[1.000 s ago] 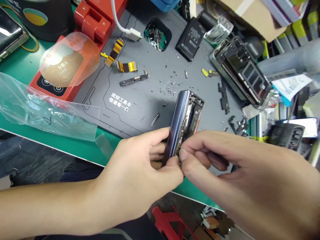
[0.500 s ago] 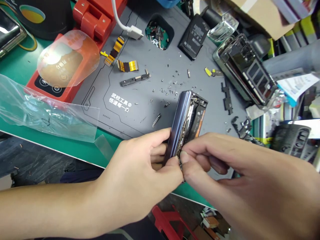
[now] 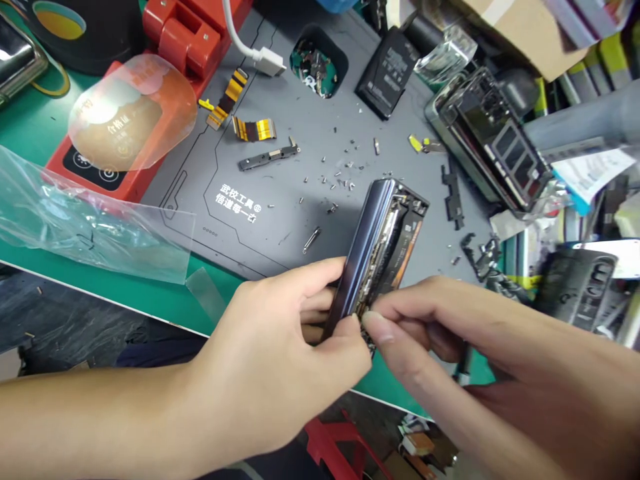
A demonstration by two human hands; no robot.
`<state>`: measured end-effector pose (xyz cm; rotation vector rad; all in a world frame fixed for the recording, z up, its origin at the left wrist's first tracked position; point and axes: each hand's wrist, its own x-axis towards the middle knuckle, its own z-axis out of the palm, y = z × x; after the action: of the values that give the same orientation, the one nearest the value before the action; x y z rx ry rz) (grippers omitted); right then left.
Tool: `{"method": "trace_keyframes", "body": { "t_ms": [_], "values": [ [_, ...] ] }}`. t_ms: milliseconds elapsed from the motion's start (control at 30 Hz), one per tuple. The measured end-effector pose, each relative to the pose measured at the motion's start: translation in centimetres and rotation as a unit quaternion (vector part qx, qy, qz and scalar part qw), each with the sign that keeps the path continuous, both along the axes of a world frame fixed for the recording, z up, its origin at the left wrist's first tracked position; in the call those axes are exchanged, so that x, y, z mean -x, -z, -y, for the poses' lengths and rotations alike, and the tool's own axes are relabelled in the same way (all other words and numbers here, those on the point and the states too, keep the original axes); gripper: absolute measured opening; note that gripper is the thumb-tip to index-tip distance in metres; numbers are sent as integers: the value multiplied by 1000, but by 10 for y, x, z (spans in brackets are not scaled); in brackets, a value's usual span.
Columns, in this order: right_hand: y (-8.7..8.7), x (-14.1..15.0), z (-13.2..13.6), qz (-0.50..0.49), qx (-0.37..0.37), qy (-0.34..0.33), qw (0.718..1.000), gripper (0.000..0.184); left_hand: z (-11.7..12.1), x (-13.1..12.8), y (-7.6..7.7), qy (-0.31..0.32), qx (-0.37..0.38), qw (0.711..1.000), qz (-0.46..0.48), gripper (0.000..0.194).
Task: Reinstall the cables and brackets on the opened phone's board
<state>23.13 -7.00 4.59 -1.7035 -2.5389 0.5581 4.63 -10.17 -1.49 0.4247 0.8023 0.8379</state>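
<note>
A partly disassembled folding phone (image 3: pixel 361 247), with a dark blue spine, is tilted in my left hand (image 3: pixel 295 353). My left fingers wrap behind the spine and the thumb presses the lower inner edge. Inside the phone a black battery (image 3: pixel 406 243) and small metal parts are exposed. My right hand (image 3: pixel 450 327) is closed at the phone's lower inner side, thumb and forefinger tips close together. Whatever lies between those tips is hidden. A dark pen-like tool (image 3: pixel 464 363) shows partly under its curled fingers.
A grey work mat (image 3: pixel 280 220) carries loose screws (image 3: pixel 345 177), flex cables (image 3: pixel 254 129), a black strip part (image 3: pixel 270 158) and a loose battery (image 3: pixel 387 73). An opened phone (image 3: pixel 493 140) leans at right. The red device (image 3: pixel 120 167) and clear plastic bag (image 3: pixel 100 227) are at left.
The top of the phone has swung slightly right, showing more of its inside. My right thumb and forefinger have shifted slightly, and the dark tool under that hand shows more.
</note>
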Motion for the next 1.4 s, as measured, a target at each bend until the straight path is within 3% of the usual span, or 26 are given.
{"method": "trace_keyframes", "body": {
  "t_ms": [267,400,600,1133,1400],
  "values": [
    [1,-9,-5,-2,-35,4,999,47,1,1,1,-3,-41,996,-76,33],
    [5,-20,-4,-12,-47,-8,999,46,-1,2,0,4,-40,997,-69,33],
    [11,-34,-2,-32,-68,-27,997,43,-9,0,-7,-13,3,1000,-22,36],
    [42,-64,-9,-127,-112,-84,982,31,-10,-3,-19,-23,42,997,-57,49],
    [43,-53,-17,-160,-106,-127,973,17,-10,2,-19,-11,31,997,-66,49]
  ]
}}
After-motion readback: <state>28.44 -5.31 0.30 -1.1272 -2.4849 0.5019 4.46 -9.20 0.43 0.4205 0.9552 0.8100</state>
